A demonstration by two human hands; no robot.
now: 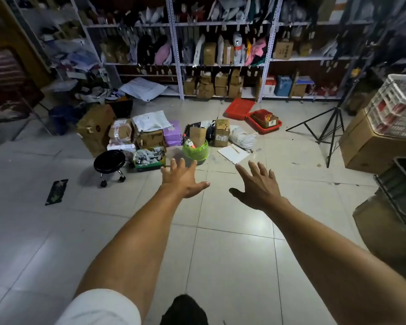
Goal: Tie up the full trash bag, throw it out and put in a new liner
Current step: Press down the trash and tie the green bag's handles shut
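A bin lined with a green trash bag (195, 152) stands on the tiled floor in the middle of the room, stuffed with a brown cardboard piece (197, 136) and a plastic bottle (189, 142). Both my arms stretch forward toward it. My left hand (182, 179) hovers just in front of the bag with fingers spread, holding nothing. My right hand (258, 186) is out to the right of the bag, fingers also spread and empty. Neither hand touches the bag.
Cardboard boxes (148, 138) and parcels crowd the floor left and behind the bin. A black rolling stool (109, 163) stands at the left, red trays (240, 108) and a tripod (331, 127) at the right. Shelving (220, 55) lines the back wall. Large boxes (370, 146) sit far right.
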